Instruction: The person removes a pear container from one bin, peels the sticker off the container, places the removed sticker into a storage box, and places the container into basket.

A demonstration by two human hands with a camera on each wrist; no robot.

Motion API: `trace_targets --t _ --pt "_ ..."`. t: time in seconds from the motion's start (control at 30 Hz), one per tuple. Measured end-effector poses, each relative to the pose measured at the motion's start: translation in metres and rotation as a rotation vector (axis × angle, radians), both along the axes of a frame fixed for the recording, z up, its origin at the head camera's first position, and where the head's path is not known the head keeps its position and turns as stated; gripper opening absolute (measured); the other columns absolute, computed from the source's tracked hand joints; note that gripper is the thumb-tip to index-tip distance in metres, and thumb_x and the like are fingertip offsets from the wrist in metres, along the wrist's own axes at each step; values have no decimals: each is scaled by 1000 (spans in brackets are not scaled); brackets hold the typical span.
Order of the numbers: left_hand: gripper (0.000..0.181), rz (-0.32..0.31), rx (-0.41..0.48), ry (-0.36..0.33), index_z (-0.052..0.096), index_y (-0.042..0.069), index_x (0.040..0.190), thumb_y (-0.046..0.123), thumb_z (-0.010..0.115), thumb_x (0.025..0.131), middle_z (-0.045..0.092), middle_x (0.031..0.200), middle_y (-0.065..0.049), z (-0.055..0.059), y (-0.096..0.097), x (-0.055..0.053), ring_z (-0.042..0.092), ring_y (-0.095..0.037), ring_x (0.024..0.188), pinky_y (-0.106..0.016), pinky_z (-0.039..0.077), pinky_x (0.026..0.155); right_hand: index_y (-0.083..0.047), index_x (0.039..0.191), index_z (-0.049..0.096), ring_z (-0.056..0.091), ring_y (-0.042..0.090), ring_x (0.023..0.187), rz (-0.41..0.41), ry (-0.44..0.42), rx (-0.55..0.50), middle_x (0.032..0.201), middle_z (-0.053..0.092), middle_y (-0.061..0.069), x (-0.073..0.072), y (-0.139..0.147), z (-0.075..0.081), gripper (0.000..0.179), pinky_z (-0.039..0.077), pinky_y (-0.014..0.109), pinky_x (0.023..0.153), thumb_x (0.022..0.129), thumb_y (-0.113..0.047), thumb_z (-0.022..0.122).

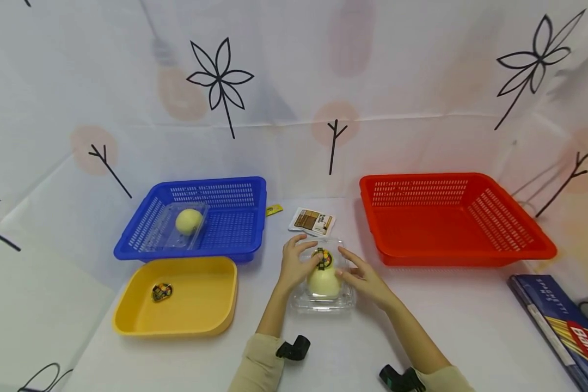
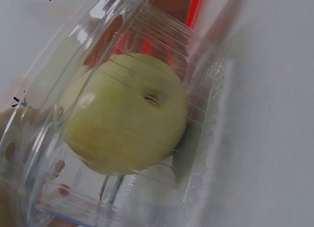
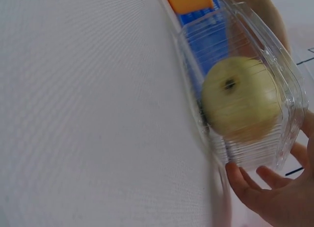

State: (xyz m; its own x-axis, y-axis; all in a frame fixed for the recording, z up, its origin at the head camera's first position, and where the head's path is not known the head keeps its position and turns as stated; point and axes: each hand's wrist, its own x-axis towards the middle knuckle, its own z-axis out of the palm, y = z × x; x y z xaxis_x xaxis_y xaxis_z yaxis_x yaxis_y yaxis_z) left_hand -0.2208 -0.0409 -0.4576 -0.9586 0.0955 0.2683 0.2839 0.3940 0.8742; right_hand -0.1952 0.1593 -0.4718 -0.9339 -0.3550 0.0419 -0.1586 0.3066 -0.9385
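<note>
A clear plastic clamshell box (image 1: 340,300) lies in front of me with a pale yellow-green, apple-like fruit (image 1: 324,283) inside. At the box's far part, my left hand (image 1: 294,267) pinches a small round, dark-and-bright patterned piece (image 1: 325,259) over the lid, thumb at its left edge. My right hand (image 1: 369,280) lies along the box's right side, fingers loosely bent and spread. In the right wrist view its fingertips (image 3: 238,175) come right to the end wall of the box. Ribbed walls and the fruit's dimpled end (image 2: 151,98) show in the left wrist view.
Left stands a blue basket (image 1: 237,218) with another fruit in a clear box; before it, a yellow tray (image 1: 201,316) holds a similar patterned piece (image 1: 161,292). A red basket (image 1: 421,223) is at right. Beyond my hands lie a white-and-brown packet (image 1: 313,221) and a yellow sachet (image 1: 274,209). Blue spaghetti box (image 1: 558,321), front right.
</note>
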Motion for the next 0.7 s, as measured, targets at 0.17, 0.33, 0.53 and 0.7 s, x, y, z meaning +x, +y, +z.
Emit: trace_targets --t 0.17,0.33,0.53,0.7 --pt "35 -5 -2 34 69 1 108 19 71 78 48 132 -19 -3 -1 -2 34 -36 127 -57 29 102 -7 147 29 50 49 114 0 -8 -22 148 27 27 0 0 -3 64 41 59 93 92 -23 58" --pt "31 -6 14 42 70 2 105 19 72 78 48 133 -19 -6 -2 -2 33 -35 128 -56 28 103 -8 147 29 50 48 114 -4 -10 -39 148 27 26 -1 0 -5 64 40 60 94 92 -22 59" --pt "27 -10 33 27 71 2 100 19 73 79 48 134 -18 -8 -3 -1 32 -34 129 -54 26 105 -8 147 29 50 47 114 -1 -10 -43 148 26 27 -2 1 -10 64 41 58 94 92 -21 59" --pt "25 -12 47 32 71 2 97 18 73 78 48 133 -19 -7 -3 -2 32 -35 128 -56 26 103 -8 147 29 50 48 114 -3 2 -44 148 27 27 -2 1 -11 63 41 59 94 92 -21 58"
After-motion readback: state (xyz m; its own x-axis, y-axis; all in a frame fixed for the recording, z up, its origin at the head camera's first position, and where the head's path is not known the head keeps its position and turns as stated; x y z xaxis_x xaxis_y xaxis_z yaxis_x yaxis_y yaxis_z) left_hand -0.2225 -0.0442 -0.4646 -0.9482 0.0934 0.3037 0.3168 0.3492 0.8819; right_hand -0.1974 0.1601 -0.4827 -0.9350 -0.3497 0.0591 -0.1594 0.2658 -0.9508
